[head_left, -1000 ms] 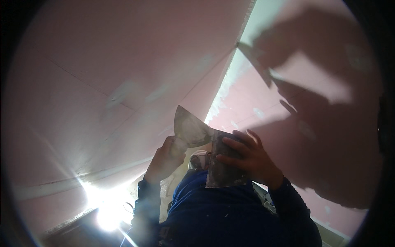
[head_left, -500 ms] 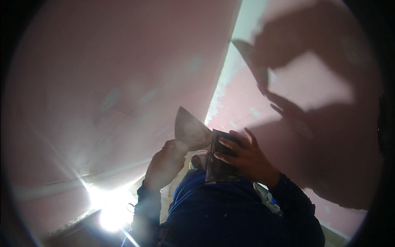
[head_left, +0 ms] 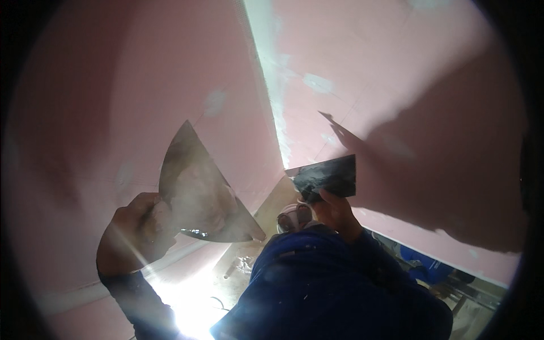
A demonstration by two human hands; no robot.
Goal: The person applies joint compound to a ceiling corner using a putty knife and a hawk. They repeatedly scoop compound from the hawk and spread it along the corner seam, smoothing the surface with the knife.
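Observation:
My left hand (head_left: 139, 229) is closed at the edge of a wide, fan-shaped putty knife (head_left: 198, 187). Its broad metal face is turned up, with a pale smear of what looks like filler on it; its handle is hidden. On the right, my right hand (head_left: 339, 214) grips a rectangular dark blade, a second putty knife (head_left: 326, 175), with the thumb at its lower edge. The two blades are apart, either side of the corner line. Whitish filler (head_left: 275, 107) runs down the corner between the pink boards.
Pink wall boards (head_left: 141, 102) with pale patches rise on both sides. A bright lamp (head_left: 195, 309) glares at the lower left. Down by my feet is a shoe (head_left: 294, 216). Blue items (head_left: 425, 263) and metal bars lie beyond the board's lower edge at the right.
The fan-shaped knife has moved left, away from the other blade, and shows more of its face. My right hand's fingers no longer spread over the dark blade, which has turned. The view has shifted.

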